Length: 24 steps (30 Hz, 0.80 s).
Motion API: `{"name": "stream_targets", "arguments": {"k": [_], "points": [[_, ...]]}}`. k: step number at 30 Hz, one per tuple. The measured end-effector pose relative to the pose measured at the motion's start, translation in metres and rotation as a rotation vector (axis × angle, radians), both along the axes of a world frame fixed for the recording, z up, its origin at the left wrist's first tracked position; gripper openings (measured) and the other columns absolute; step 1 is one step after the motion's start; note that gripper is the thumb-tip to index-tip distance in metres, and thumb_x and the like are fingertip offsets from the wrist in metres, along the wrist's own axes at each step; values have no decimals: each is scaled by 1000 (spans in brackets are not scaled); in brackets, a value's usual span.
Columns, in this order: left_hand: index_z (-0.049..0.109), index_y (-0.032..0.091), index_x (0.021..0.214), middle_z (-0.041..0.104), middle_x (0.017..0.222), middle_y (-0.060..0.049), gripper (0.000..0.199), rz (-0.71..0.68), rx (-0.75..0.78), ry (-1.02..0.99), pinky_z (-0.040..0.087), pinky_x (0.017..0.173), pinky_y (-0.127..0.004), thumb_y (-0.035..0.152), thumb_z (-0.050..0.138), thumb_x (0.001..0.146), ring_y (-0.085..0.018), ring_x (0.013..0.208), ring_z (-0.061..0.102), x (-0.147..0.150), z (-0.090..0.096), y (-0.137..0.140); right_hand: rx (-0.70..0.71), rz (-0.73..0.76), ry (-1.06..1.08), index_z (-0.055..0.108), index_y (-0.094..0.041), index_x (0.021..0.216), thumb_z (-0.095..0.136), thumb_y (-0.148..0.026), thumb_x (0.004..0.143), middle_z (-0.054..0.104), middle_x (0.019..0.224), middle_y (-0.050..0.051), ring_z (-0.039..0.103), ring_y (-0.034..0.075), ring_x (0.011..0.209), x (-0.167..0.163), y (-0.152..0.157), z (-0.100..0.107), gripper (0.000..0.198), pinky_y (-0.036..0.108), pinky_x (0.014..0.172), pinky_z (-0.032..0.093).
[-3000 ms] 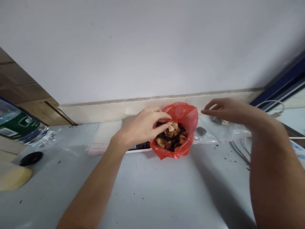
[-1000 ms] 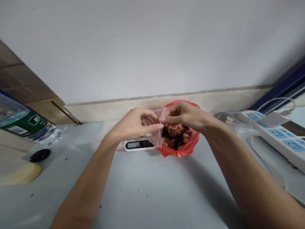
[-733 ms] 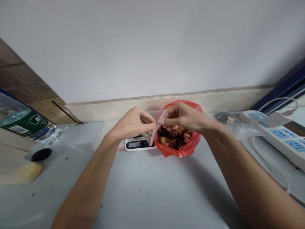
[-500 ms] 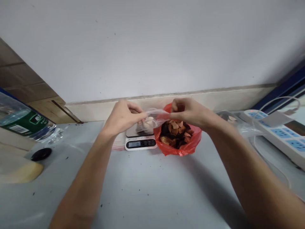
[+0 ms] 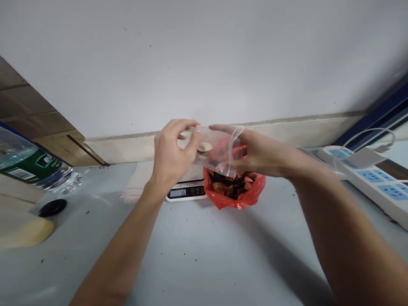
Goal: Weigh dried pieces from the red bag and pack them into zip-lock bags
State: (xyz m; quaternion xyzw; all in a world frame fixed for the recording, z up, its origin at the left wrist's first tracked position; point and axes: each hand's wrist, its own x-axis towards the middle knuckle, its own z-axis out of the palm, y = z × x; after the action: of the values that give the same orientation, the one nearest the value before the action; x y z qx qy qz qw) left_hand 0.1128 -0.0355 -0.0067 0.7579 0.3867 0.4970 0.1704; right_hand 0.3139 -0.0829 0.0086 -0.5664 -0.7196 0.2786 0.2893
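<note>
My left hand (image 5: pixel 175 148) pinches one side of a clear plastic zip bag (image 5: pixel 219 146), raised above a small white digital scale (image 5: pixel 186 192). A pale, flat piece (image 5: pixel 205 147) shows by the left fingertips, in or behind the bag. My right hand (image 5: pixel 255 151) is at the bag's mouth, fingers and thumb spread; the clear film overlaps them, and I cannot tell whether they are inside it. Below the right hand, a red plastic bag (image 5: pixel 236 202) stands open, holding dried brown and reddish pieces (image 5: pixel 225 187). The scale's display is lit; its plate is mostly hidden.
Flat clear bags with red edges (image 5: pixel 132 193) lie left of the scale. A water bottle (image 5: pixel 41 165), a black lid (image 5: pixel 52 208) and a blurred container (image 5: pixel 28 233) are at left. A white power strip (image 5: pixel 376 176) with cables lies right. A wall rises behind.
The clear bag has been opened wider and the right hand has gone from a pinch to spread fingers at its mouth. The left hand has turned more upright. The scale's reading has changed from zero.
</note>
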Motion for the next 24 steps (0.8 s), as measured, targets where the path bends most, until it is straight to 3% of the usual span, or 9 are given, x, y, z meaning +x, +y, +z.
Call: {"name": "stream_targets", "arguments": {"k": [2, 5, 7, 9, 11, 13, 16, 21, 24], "points": [[72, 20, 127, 76, 121, -9, 34, -9, -224, -66, 59, 94, -33, 35, 61, 100, -21, 108, 71, -6, -1, 10, 31, 41, -9, 41, -29, 167, 78, -42, 77, 77, 90, 1, 70, 21, 78, 13, -2, 4, 98, 32, 74, 57], [61, 22, 145, 76, 103, -5, 46, -204, -629, -220, 61, 90, -34, 38, 62, 102, -18, 94, 74, -11, -1, 17, 43, 52, -79, 30, -29, 172, 73, -51, 81, 76, 87, 0, 70, 23, 81, 27, -4, 8, 103, 34, 75, 58], [59, 22, 145, 74, 89, -1, 50, -275, -734, -312, 61, 88, -31, 32, 70, 98, -15, 85, 74, -10, 0, 17, 36, 35, -134, 31, -30, 172, 73, -52, 81, 79, 103, 4, 72, 26, 92, 35, -5, 9, 103, 36, 81, 59], [59, 20, 143, 72, 79, 3, 54, -265, -742, -371, 60, 83, -28, 25, 77, 92, -13, 77, 72, -7, 3, 16, 10, 71, -168, 43, -29, 166, 70, -54, 82, 78, 121, 8, 71, 28, 103, 44, -7, 12, 92, 37, 86, 58], [63, 19, 135, 71, 74, 5, 51, -239, -712, -416, 59, 78, -25, 23, 81, 88, -12, 72, 71, -2, 5, 17, -60, 163, -197, 65, -27, 149, 66, -59, 85, 78, 123, 9, 72, 28, 104, 54, -11, 17, 71, 38, 85, 58], [69, 18, 123, 73, 73, 4, 43, -230, -677, -446, 58, 73, -24, 25, 86, 83, -12, 69, 70, 2, 6, 20, -135, 217, -242, 80, -24, 121, 60, -68, 87, 80, 110, 9, 72, 28, 96, 65, -16, 22, 58, 38, 81, 57], [76, 16, 99, 77, 75, 0, 32, -251, -586, -452, 58, 68, -23, 33, 93, 76, -12, 66, 70, 9, 5, 23, -190, 111, -327, 81, -22, 93, 57, -79, 85, 79, 88, 9, 71, 27, 83, 79, -20, 27, 62, 38, 69, 55], [79, 17, 80, 72, 64, 1, 30, -354, -391, -376, 56, 59, -23, 44, 92, 76, -12, 57, 66, 26, -1, 18, -4, -118, -306, 77, -22, 116, 71, -69, 76, 80, 100, 10, 71, 27, 83, 74, -13, 20, 61, 37, 64, 53], [81, 18, 85, 74, 66, 0, 28, -381, -304, -344, 60, 66, -26, 45, 88, 82, -14, 61, 70, 34, -3, 12, 69, -54, -305, 78, -22, 97, 71, -56, 79, 77, 86, 6, 66, 21, 73, 61, -6, 17, 39, 33, 62, 48]]}}
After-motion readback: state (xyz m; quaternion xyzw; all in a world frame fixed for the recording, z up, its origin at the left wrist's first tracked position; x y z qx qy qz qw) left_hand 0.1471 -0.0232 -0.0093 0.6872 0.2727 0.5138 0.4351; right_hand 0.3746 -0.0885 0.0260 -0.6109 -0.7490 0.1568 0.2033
